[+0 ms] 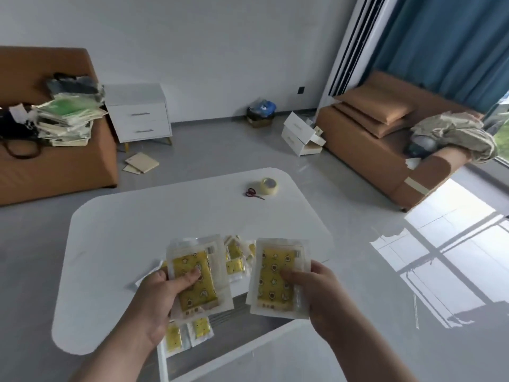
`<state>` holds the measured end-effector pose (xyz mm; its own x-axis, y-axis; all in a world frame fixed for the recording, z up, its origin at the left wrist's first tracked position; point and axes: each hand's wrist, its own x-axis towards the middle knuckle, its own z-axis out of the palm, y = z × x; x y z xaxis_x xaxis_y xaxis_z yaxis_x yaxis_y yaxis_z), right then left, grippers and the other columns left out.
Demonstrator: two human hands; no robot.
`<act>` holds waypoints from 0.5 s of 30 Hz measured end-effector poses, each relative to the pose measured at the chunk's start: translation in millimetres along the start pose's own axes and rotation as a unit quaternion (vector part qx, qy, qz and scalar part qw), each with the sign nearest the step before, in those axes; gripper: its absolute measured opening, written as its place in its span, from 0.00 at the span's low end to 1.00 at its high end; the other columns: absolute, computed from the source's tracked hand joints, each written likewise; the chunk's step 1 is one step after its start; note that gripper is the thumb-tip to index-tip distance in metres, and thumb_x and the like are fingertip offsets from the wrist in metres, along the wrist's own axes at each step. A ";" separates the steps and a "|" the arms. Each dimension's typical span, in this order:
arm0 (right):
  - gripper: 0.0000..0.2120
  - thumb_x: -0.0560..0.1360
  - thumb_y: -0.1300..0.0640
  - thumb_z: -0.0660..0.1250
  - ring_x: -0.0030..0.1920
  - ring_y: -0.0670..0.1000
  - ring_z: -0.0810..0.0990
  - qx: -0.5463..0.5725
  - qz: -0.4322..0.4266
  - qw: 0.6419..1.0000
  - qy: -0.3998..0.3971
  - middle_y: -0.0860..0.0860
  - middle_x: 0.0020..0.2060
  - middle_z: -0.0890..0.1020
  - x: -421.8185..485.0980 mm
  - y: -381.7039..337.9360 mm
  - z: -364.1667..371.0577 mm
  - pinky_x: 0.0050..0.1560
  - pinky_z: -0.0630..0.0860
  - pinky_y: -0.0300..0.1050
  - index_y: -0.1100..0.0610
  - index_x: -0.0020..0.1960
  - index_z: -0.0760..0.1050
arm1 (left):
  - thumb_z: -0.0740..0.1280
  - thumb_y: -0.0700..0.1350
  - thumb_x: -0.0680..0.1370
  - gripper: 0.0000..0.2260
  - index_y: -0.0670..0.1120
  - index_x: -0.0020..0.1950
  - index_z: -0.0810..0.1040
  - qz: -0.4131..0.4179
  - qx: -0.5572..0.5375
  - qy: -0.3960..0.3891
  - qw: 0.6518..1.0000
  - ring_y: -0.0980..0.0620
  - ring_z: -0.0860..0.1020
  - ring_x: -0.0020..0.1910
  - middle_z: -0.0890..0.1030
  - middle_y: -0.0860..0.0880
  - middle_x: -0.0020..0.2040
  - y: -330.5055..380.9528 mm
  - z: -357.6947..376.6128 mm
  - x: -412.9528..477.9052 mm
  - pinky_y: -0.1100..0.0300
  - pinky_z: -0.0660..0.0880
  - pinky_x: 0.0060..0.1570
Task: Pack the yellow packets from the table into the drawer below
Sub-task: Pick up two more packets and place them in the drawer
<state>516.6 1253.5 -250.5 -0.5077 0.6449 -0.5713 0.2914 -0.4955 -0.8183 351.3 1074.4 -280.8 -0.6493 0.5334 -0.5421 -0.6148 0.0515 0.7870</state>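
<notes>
My left hand (157,301) grips a yellow packet (197,277) in clear wrap, thumb across its front, with more packets stacked behind it. My right hand (316,293) holds another yellow packet (275,279) by its right edge, thumb on its face. Both are held above the near edge of the white table (165,216). A small heap of yellow packets (237,260) lies on the table between the two held ones. Below the table edge the open white drawer (165,362) holds two yellow packets (190,330) at its back left.
Red-handled scissors (254,193) and a roll of tape (269,185) lie at the table's far side. Brown sofas stand left (55,172) and right (385,150). A white nightstand (137,114), boxes (301,136) and a bin (260,113) sit on the grey floor.
</notes>
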 end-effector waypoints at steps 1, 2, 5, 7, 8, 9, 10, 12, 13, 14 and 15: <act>0.09 0.72 0.71 0.68 0.46 0.64 0.85 -0.002 0.001 1.000 -0.004 0.63 0.45 0.85 7.6 -3.9 7.1 0.47 0.82 0.62 0.66 0.52 0.80 | 0.72 0.39 0.64 0.15 0.37 0.49 0.81 0.003 -0.005 0.004 1.000 0.43 0.85 0.39 0.85 0.38 0.45 5.2 -4.0 7.5 0.49 0.82 0.42; 0.09 0.72 0.71 0.68 0.45 0.64 0.85 -0.005 0.004 1.000 -0.007 0.63 0.45 0.85 14.8 -7.8 13.8 0.47 0.82 0.62 0.66 0.52 0.80 | 0.72 0.39 0.64 0.15 0.38 0.48 0.81 0.005 -0.014 0.010 1.000 0.43 0.85 0.39 0.85 0.38 0.45 9.4 -8.4 14.5 0.49 0.81 0.44; 0.09 0.72 0.71 0.68 0.46 0.65 0.85 -0.021 0.020 0.999 -0.015 0.64 0.45 0.85 38.6 -14.8 29.2 0.48 0.80 0.66 0.66 0.52 0.79 | 0.72 0.39 0.63 0.14 0.38 0.48 0.81 0.007 -0.032 0.030 0.999 0.43 0.85 0.38 0.85 0.38 0.45 13.5 -19.5 31.9 0.47 0.79 0.47; 0.10 0.72 0.71 0.68 0.46 0.65 0.85 -0.034 0.030 0.999 -0.025 0.64 0.45 0.85 56.0 -16.6 37.5 0.49 0.79 0.69 0.66 0.52 0.79 | 0.72 0.38 0.63 0.14 0.38 0.48 0.81 0.007 -0.043 0.043 0.998 0.43 0.85 0.38 0.85 0.38 0.45 11.5 -24.4 43.4 0.48 0.82 0.41; 0.10 0.72 0.71 0.68 0.46 0.65 0.85 -0.042 0.032 0.998 -0.028 0.64 0.45 0.85 68.7 -16.2 40.9 0.49 0.79 0.69 0.66 0.52 0.79 | 0.72 0.38 0.64 0.13 0.38 0.48 0.81 0.007 -0.048 0.046 0.998 0.43 0.85 0.37 0.85 0.38 0.44 9.5 -26.4 52.6 0.49 0.82 0.37; 0.10 0.72 0.71 0.68 0.46 0.65 0.85 -0.051 0.033 0.998 -0.032 0.64 0.45 0.85 82.5 -13.9 43.5 0.49 0.79 0.68 0.65 0.52 0.79 | 0.72 0.38 0.64 0.13 0.38 0.47 0.81 0.007 -0.053 0.052 0.997 0.43 0.85 0.37 0.85 0.38 0.43 4.2 -28.3 63.0 0.50 0.82 0.34; 0.09 0.72 0.71 0.67 0.46 0.65 0.85 -0.061 0.037 0.997 -0.036 0.63 0.45 0.85 96.8 -9.4 46.6 0.49 0.80 0.68 0.65 0.52 0.79 | 0.72 0.38 0.65 0.11 0.38 0.46 0.81 0.008 -0.052 0.061 0.997 0.43 0.85 0.37 0.85 0.38 0.43 -3.2 -30.3 74.5 0.51 0.82 0.34; 0.08 0.72 0.71 0.67 0.45 0.64 0.85 -0.077 0.041 0.995 -0.047 0.63 0.44 0.86 127.7 6.9 51.1 0.49 0.80 0.67 0.64 0.51 0.79 | 0.72 0.38 0.66 0.10 0.39 0.46 0.82 0.013 -0.052 0.078 0.996 0.44 0.85 0.39 0.85 0.39 0.43 -21.4 -32.3 97.7 0.50 0.82 0.38; 0.08 0.72 0.71 0.67 0.45 0.64 0.85 -0.087 0.038 0.994 -0.056 0.62 0.44 0.86 147.1 18.1 53.2 0.50 0.80 0.67 0.64 0.50 0.80 | 0.72 0.38 0.67 0.09 0.39 0.47 0.82 0.017 -0.051 0.088 0.995 0.43 0.85 0.40 0.85 0.40 0.44 -31.5 -33.0 112.1 0.49 0.81 0.41; 0.08 0.72 0.71 0.68 0.45 0.64 0.85 -0.099 0.036 0.992 -0.067 0.62 0.44 0.86 166.7 32.5 53.8 0.50 0.80 0.67 0.64 0.51 0.80 | 0.72 0.38 0.68 0.08 0.40 0.47 0.82 0.019 -0.048 0.100 0.994 0.43 0.85 0.41 0.86 0.40 0.44 -45.4 -33.2 126.1 0.49 0.80 0.44; 0.09 0.72 0.70 0.68 0.45 0.63 0.85 -0.109 0.038 0.990 -0.081 0.62 0.44 0.86 187.5 48.3 55.0 0.49 0.80 0.66 0.64 0.51 0.80 | 0.71 0.37 0.70 0.06 0.40 0.47 0.82 0.020 -0.042 0.111 0.993 0.43 0.85 0.41 0.86 0.41 0.43 -60.5 -33.0 140.7 0.50 0.79 0.45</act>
<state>390.8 1318.5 -393.6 -0.5964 0.5000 -0.6279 0.4921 -0.3903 -0.7781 282.4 1118.4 -414.4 -0.7507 0.3333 -0.5704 -0.6159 -0.0407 0.7868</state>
